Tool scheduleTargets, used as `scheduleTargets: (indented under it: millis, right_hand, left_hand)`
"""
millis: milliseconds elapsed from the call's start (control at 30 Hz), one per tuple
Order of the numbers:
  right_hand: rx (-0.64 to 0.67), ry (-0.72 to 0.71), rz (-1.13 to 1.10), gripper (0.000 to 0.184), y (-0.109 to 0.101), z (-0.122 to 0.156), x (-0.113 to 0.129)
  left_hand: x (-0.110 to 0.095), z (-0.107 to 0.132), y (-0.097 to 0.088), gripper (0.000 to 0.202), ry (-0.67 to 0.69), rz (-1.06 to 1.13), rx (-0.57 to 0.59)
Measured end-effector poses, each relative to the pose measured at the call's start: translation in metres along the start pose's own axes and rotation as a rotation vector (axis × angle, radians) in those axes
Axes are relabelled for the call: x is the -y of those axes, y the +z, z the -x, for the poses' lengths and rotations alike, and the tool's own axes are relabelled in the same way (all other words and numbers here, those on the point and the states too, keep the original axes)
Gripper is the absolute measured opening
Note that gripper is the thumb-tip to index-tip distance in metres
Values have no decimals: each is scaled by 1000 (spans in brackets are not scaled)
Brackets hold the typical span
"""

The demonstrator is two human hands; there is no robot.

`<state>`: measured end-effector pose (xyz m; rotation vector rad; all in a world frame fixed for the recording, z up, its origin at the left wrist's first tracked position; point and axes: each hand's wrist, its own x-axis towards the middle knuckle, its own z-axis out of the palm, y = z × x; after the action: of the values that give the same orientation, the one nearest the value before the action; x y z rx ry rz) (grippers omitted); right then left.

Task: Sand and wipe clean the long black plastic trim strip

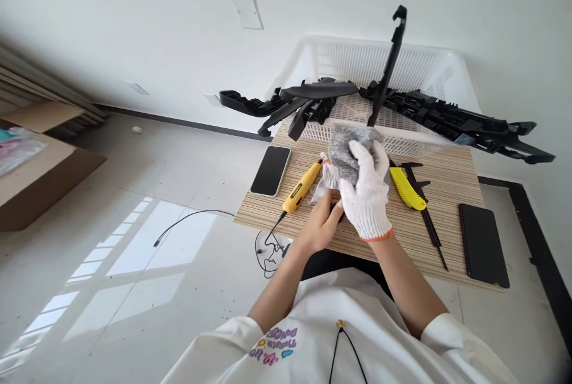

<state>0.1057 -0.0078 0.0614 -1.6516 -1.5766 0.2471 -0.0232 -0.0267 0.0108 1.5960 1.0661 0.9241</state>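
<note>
My right hand (369,199) wears a white knit glove with an orange cuff. Its fingers are closed on a grey fluffy cloth (344,154), just in front of the basket. My left hand (322,220) is bare, below and beside the gloved one, with curled fingers near a small dark piece mostly hidden by the hands. Another white knit glove (329,175) lies at its fingertips. To the left is a yellow corded pen-shaped tool (302,187). A yellow-handled cutter (406,189) and a black caliper (429,217) lie right of the gloved hand.
Behind the hands stands a white plastic basket (456,74) with long black plastic parts (447,115) jutting past its rim. Phones lie at the left (270,170) and right (484,245) of the wooden table (465,163). Cables (192,212) hang by the left edge; a cardboard box (49,172) sits on the floor.
</note>
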Motion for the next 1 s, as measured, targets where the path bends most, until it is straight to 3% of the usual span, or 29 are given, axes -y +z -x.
scheduleTargets:
  millis: [67, 167, 233, 267, 367, 433, 533, 667, 733, 833, 933, 1000]
  right_hand:
    - [-36, 90, -7, 60, 2, 0, -8]
    - [-43, 163, -2, 59, 4, -2, -15]
    - [-24, 179, 1, 59, 5, -4, -16]
    - [-14, 189, 6, 58, 5, -5, -16]
    - [14, 207, 9, 58, 3, -4, -15]
    - [44, 205, 4, 60, 1, -1, -15]
    - [74, 176, -12, 59, -1, 6, -14]
    - [9, 95, -63, 54, -8, 10, -11]
    - [-68, 61, -103, 53, -13, 9, -12]
    - [-133, 167, -187, 55, -20, 9, -18]
    - [13, 341, -223, 48, -26, 20, -32]
    - [120, 337, -184, 47, -32, 33, -44]
  left_hand:
    - [-7, 6, -28, 34, 19, -35, -61]
    - [-5, 12, -82, 31, 31, -100, -330]
    - [4, 13, -116, 35, -28, -296, -488]
    - [11, 13, -130, 40, -72, -429, -527]
    - [28, 16, -150, 48, -151, -707, -437]
    - [30, 21, -143, 48, -137, -719, -409]
    - [16, 28, -101, 51, -26, -651, -346]
    - [-10, 29, -27, 76, 100, -578, 89]
    - [-17, 26, -2, 71, 60, -529, 145]
    - [-17, 19, 12, 61, -25, -384, 142]
    - [-13, 12, 8, 49, -19, -220, 124]
    - [-10, 7, 6, 41, -2, -170, 114]
